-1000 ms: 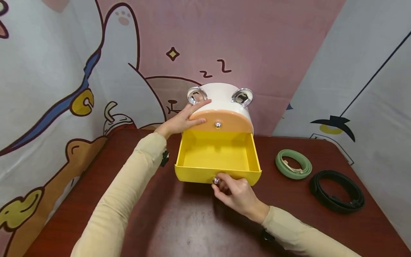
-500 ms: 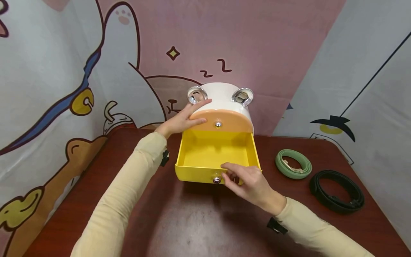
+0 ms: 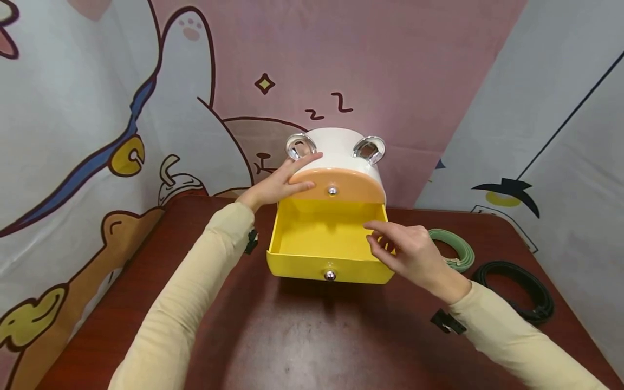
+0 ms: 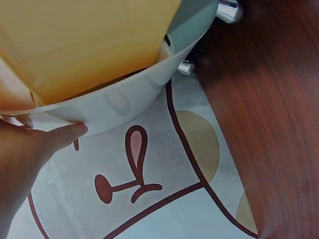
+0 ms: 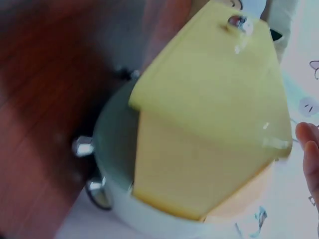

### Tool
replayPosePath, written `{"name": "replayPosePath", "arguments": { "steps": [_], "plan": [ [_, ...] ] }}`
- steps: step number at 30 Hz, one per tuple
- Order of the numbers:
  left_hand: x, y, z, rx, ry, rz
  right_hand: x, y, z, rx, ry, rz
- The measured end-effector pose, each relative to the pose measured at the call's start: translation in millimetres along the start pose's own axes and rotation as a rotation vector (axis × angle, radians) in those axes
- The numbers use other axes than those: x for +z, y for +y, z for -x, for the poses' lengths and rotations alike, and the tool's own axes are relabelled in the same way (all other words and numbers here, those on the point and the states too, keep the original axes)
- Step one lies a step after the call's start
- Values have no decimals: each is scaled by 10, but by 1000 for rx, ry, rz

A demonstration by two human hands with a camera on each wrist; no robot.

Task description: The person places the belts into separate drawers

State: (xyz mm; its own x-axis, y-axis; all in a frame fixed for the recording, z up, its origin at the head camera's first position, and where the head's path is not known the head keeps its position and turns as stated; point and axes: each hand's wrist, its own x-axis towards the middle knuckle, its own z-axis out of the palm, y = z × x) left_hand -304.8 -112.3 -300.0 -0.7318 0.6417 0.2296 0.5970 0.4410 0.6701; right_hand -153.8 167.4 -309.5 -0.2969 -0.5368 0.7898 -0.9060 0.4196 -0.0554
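A small white drawer box [image 3: 336, 143] with two shiny ear-like rings stands against the backdrop. Its upper orange drawer [image 3: 358, 186] is in, with a silver knob at its middle. Below, the yellow drawer [image 3: 292, 265] is pulled far out, and nothing lies in it. My left hand [image 3: 278, 184] rests on the box's upper left, thumb on the orange front and fingers on the white top. Over the yellow drawer's right side hovers my right hand [image 3: 411, 252], fingers loosely bent and holding nothing. The right wrist view shows its fingertips [image 5: 310, 144] beside the drawer front.
To the right on the dark red table [image 3: 302, 346] lie a rolled green belt [image 3: 465, 252], partly behind my right hand, and a rolled black belt [image 3: 531, 287]. A cartoon cloth backdrop [image 3: 404, 70] closes off the back and sides.
My right hand has let go of the yellow drawer's knob and moved right and up, toward the belts. My left hand and the drawer have stayed in place.
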Motion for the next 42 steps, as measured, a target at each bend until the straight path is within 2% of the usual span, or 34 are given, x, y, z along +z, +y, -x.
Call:
{"name": "replayPosePath", "arguments": {
  "steps": [6,9,12,20,26,31,42],
  "plan": [
    [-39,224,82,27,-13,35,-158,207,89,56,-52,6],
    [-60,336,127,23,-20,39,-230,302,153,123,-95,17],
    [-71,382,150,11,-21,31,-290,380,210,185,-130,41],
    [-63,353,152,9,-20,39,-373,562,312,213,-123,75],
    [-62,347,143,11,-20,33,-457,721,412,298,-129,134],
    [-60,363,146,20,-8,28,-492,855,520,333,-94,164],
    [-41,318,141,73,14,30,-456,1131,908,506,-36,77]
  ]
}}
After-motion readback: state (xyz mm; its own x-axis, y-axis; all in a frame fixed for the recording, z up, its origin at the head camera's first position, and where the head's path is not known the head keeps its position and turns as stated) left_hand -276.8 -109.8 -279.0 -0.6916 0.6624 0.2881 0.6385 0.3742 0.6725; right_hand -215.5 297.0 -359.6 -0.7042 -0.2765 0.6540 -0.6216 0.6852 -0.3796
